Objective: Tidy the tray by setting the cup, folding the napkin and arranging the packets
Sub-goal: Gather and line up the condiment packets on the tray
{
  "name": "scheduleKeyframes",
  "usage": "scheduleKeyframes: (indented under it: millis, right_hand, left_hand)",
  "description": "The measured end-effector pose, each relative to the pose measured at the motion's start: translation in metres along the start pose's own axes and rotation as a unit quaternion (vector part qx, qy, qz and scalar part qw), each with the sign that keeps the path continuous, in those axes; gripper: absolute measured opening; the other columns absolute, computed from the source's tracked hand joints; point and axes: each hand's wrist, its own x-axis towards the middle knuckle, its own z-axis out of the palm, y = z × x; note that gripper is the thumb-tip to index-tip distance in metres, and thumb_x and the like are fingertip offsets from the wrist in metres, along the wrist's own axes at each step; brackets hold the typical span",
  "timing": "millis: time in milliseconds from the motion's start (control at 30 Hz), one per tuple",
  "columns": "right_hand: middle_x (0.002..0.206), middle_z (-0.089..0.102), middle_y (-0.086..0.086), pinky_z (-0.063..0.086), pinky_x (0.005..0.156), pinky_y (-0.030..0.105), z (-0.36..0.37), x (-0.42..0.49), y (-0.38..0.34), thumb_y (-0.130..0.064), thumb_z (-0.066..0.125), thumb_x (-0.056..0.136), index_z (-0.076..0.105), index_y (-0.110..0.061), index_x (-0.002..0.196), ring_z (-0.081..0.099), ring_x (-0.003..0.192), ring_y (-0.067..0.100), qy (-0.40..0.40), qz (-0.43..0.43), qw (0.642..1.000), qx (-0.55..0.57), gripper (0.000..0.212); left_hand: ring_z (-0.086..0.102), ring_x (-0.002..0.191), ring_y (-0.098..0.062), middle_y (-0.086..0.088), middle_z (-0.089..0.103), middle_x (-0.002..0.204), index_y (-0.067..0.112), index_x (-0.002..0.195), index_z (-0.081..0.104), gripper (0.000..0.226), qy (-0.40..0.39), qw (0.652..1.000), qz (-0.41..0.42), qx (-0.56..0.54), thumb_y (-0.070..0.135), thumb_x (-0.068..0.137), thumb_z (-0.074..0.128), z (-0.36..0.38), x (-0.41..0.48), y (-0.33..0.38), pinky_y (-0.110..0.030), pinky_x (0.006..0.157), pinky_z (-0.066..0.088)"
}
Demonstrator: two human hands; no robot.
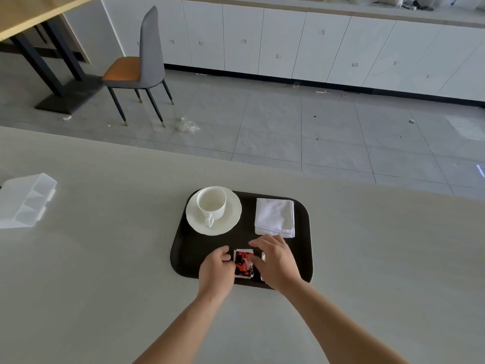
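I see a pale countertop [105,258] filling the near view. Beyond its far edge lies a grey tiled floor [288,127] with scattered litter and a crumpled clear wrapper [187,125]. Past the floor runs a row of white cabinets [288,48]. Left of the cabinets stands a grey chair [147,61] with an orange seat, beside a wooden table [31,14] on dark legs.

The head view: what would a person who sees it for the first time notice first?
Most likely the dark tray on the pale table, with a white cup on a saucer at its far left and a folded white napkin at its far right. Next, the left hand and right hand at the near edge, flanking red packets.
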Motion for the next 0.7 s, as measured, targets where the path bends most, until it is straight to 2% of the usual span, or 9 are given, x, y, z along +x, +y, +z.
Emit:
scheduleKeyframes:
  millis: [100, 200, 367, 500, 600, 700]
  right_hand:
    - [0.121, 0.065, -0.01, 0.039, 0.103, 0.037, 0.001, 0.005, -0.003, -0.035, 0.07, 0.089, 0.064, -0.027, 0.128, 0.048, 0.12, 0.018, -0.047, -0.036, 0.997, -0.045, 0.04]
    - [0.123, 0.061, -0.007, 0.035, 0.103, 0.037, 0.006, 0.014, -0.007, -0.033, 0.067, 0.092, 0.061, -0.028, 0.131, 0.043, 0.121, 0.02, -0.079, -0.032, 0.993, -0.077, 0.039]
    - [0.111, 0.063, -0.006, 0.033, 0.1, 0.038, 0.006, 0.02, -0.007, -0.032, 0.071, 0.088, 0.066, -0.031, 0.112, 0.044, 0.114, 0.021, -0.1, -0.004, 0.992, -0.08, 0.024]
    - [0.109, 0.065, -0.008, 0.033, 0.097, 0.036, 0.0, 0.016, 0.001, -0.03, 0.072, 0.088, 0.068, -0.032, 0.112, 0.044, 0.114, 0.02, -0.099, 0.005, 0.992, -0.074, 0.024]
    - [0.119, 0.065, -0.009, 0.035, 0.098, 0.036, -0.012, 0.009, 0.01, -0.025, 0.068, 0.092, 0.068, -0.027, 0.119, 0.045, 0.119, 0.018, -0.058, 0.031, 0.998, -0.023, 0.028]
    - [0.117, 0.067, -0.003, 0.048, 0.089, 0.031, -0.026, -0.006, 0.023, -0.011, 0.059, 0.095, 0.071, -0.018, 0.118, 0.057, 0.108, 0.019, 0.028, 0.098, 0.995, 0.022, 0.027]
  left_hand:
    - [0.059, 0.107, -0.015, 0.0, 0.065, 0.117, 0.015, 0.133, 0.054, 0.048, -0.001, 1.0, 0.001, 0.009, 0.005, 0.086, 0.05, 0.0, -0.001, 0.001, -0.029, 0.091, 0.047]
    - [0.059, 0.111, -0.017, -0.001, 0.066, 0.12, 0.014, 0.134, 0.054, 0.048, 0.001, 1.0, 0.001, 0.019, 0.006, 0.087, 0.049, 0.001, -0.001, 0.003, -0.032, 0.096, 0.048]
    - [0.058, 0.115, -0.017, -0.004, 0.065, 0.124, 0.013, 0.133, 0.054, 0.046, 0.005, 1.0, 0.006, 0.03, 0.006, 0.088, 0.049, 0.004, -0.003, 0.005, -0.032, 0.098, 0.047]
    - [0.059, 0.101, -0.015, 0.003, 0.068, 0.107, 0.01, 0.125, 0.06, 0.04, 0.001, 0.999, 0.029, 0.039, 0.005, 0.086, 0.052, 0.011, -0.007, 0.008, -0.033, 0.09, 0.049]
    - [0.059, 0.105, -0.014, -0.005, 0.065, 0.119, 0.011, 0.13, 0.057, 0.046, -0.002, 0.999, 0.039, 0.035, 0.002, 0.085, 0.052, 0.015, -0.01, 0.006, -0.026, 0.087, 0.046]
    - [0.059, 0.108, -0.012, -0.004, 0.063, 0.122, 0.013, 0.132, 0.055, 0.048, 0.002, 0.998, 0.049, 0.042, 0.002, 0.086, 0.053, 0.014, -0.01, 0.001, -0.025, 0.09, 0.047]
